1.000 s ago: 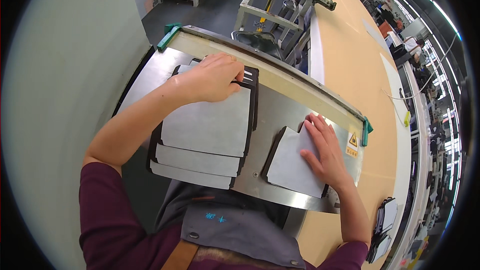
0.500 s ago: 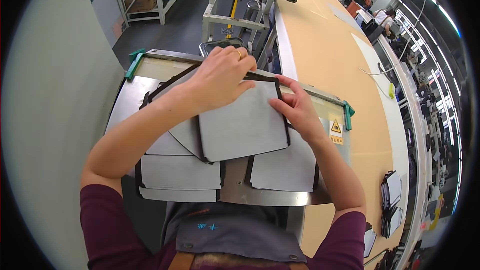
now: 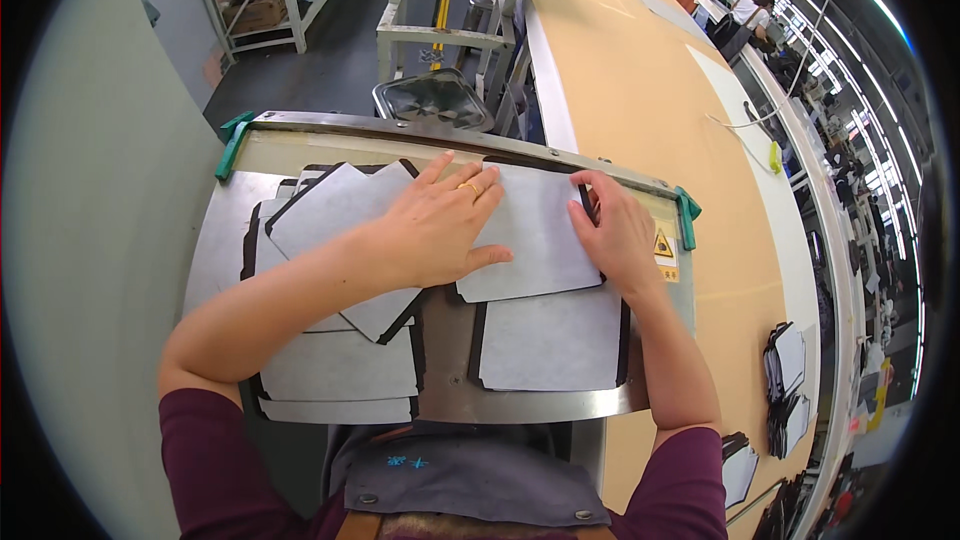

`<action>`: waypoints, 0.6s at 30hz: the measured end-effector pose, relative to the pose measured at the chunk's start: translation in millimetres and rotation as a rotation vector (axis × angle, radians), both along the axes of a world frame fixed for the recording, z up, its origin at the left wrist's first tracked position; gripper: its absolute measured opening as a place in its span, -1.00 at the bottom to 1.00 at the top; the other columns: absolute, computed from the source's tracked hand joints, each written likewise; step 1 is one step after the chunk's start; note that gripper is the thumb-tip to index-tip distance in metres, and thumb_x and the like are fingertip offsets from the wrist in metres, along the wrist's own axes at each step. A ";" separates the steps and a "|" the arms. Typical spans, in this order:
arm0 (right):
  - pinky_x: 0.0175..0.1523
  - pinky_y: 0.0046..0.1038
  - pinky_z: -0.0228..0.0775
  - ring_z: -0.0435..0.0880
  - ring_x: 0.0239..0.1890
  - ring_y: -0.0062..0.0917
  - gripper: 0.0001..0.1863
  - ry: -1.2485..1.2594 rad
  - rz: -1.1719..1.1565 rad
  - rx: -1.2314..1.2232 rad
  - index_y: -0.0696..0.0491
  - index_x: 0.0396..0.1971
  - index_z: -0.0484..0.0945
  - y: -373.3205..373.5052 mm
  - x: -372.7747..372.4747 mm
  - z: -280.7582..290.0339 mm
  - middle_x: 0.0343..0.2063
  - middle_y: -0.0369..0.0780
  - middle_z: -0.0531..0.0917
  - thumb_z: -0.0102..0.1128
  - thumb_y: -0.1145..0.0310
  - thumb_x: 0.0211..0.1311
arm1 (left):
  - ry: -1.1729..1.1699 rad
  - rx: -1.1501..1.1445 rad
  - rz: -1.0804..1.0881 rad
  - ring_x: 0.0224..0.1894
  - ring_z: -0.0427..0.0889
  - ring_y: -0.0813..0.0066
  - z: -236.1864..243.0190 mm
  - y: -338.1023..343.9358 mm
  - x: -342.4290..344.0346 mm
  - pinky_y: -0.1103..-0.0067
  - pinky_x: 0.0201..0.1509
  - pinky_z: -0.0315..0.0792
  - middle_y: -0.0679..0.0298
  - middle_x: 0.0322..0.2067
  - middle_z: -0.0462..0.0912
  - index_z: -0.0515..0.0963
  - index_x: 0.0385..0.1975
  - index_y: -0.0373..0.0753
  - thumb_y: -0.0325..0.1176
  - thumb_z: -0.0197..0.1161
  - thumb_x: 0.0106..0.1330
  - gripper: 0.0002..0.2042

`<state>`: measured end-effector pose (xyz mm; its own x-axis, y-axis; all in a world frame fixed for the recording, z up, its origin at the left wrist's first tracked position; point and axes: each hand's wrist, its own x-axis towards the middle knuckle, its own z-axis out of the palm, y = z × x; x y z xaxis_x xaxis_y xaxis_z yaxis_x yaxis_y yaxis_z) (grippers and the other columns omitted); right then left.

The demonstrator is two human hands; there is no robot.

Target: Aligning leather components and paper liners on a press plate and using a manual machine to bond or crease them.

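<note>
A pale grey sheet panel with black edges [image 3: 535,240] lies flat on the metal-topped work plate, overlapping the top of another such panel [image 3: 550,345]. My left hand [image 3: 447,225] rests over its left edge, fingers spread and holding nothing. At its upper right edge is my right hand [image 3: 618,230], thumb and forefinger apart with their tips on the panel; its other fingers are partly hidden. Left of these, a tilted panel [image 3: 335,205] lies over several similar stacked panels [image 3: 335,370], partly covered by my left forearm.
A metal bar [image 3: 400,127] with green end pieces [image 3: 688,218] crosses the plate's far edge. A long tan table [image 3: 640,90] runs along the right, with panel stacks [image 3: 790,360] on it. Beyond are a stool [image 3: 432,100], a white-framed stand [image 3: 440,35] and a shelf [image 3: 290,0].
The panel both hands held up has come down flat, farther right. My left hand has flattened out on it, and my right hand has loosened from its pinch. The whole view has shifted slightly.
</note>
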<state>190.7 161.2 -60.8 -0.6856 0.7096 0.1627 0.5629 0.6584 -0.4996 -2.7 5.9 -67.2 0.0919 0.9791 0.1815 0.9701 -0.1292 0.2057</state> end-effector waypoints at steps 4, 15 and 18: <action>0.05 -0.24 0.40 0.54 0.01 -0.25 -0.61 -0.022 0.175 0.361 0.09 0.05 0.52 3.2 16.0 -4.5 0.03 -0.13 0.54 0.24 0.31 0.23 | 0.108 -0.033 0.033 0.44 0.16 0.14 -1.0 4.2 -0.6 0.19 0.55 -0.23 0.00 0.32 0.31 0.27 0.27 -0.40 0.21 0.07 0.34 -0.23; 0.43 -0.16 0.08 0.35 0.33 -0.24 -0.40 -0.116 0.350 0.448 0.19 0.24 0.37 -7.5 10.2 -18.7 0.27 -0.06 0.40 0.12 0.09 0.35 | 0.127 0.017 0.019 0.41 0.20 0.15 -9.1 8.2 1.6 0.20 0.52 -0.15 -0.02 0.32 0.30 0.32 0.24 -0.43 0.06 0.08 0.40 -0.34; 0.42 -0.18 0.09 0.33 0.33 -0.22 -0.40 -0.120 0.358 0.452 0.22 0.22 0.39 -7.5 7.7 -19.4 0.26 -0.05 0.39 0.13 0.09 0.35 | 0.114 0.037 0.032 0.40 0.22 0.15 -10.7 5.2 1.7 0.20 0.50 -0.10 -0.04 0.31 0.30 0.33 0.22 -0.45 -0.03 0.11 0.40 -0.40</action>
